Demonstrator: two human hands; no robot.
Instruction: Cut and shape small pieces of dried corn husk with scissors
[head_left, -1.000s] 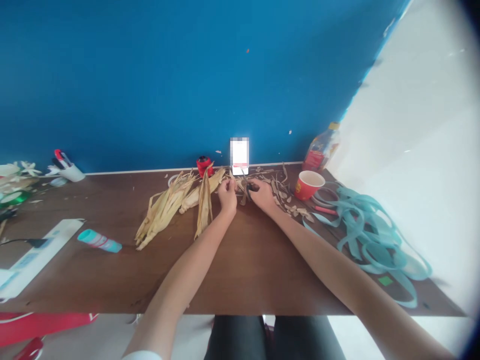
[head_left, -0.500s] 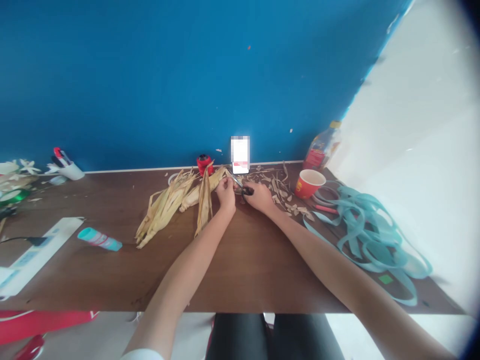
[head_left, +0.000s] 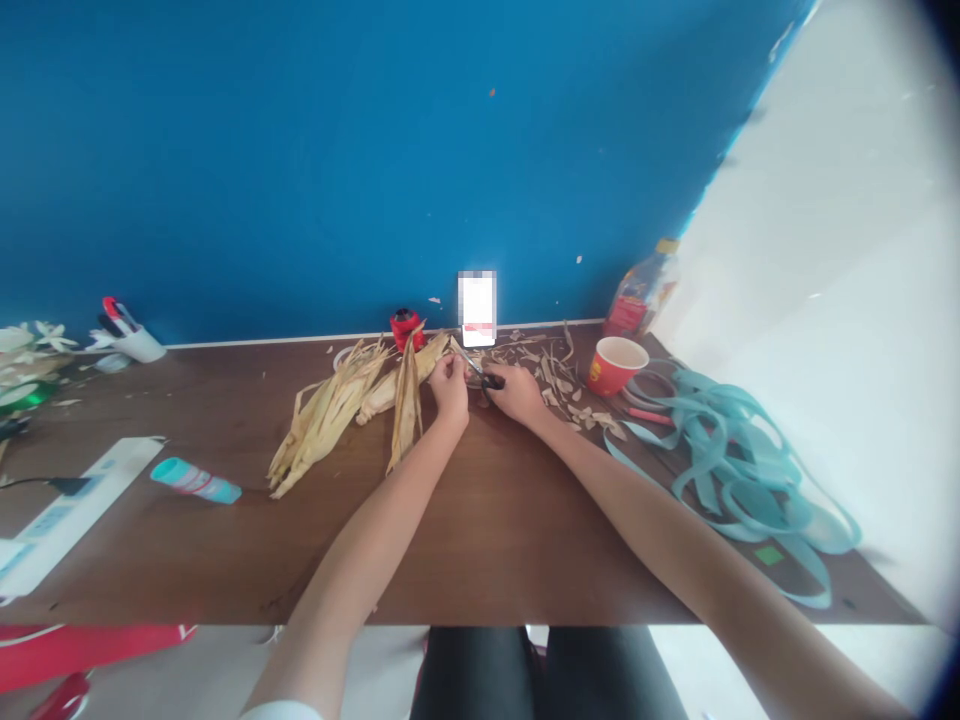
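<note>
My right hand [head_left: 519, 393] is closed round the dark handles of a pair of scissors [head_left: 474, 367], whose metal blades point up and left. Close beside it, my left hand [head_left: 451, 386] is pinched at the blades on a small piece of dried corn husk, mostly hidden by the fingers. Just left of that hand, a long husk strip [head_left: 406, 405] lies on the table. Further left is a bundle of dried corn husks [head_left: 330, 420]. Cut husk scraps [head_left: 556, 378] are scattered beyond and to the right of my right hand.
A phone [head_left: 478, 310] leans on the blue wall beside a red roll [head_left: 405, 326]. At right are a paper cup [head_left: 616, 366], a bottle [head_left: 636, 298] and tangled teal ribbon [head_left: 739, 470]. A blue tube [head_left: 196, 480] and a power strip [head_left: 82, 510] lie left.
Both hands keep nearly the same pose at the scissors. The whole view has shifted very slightly; nothing on the table has visibly moved.
</note>
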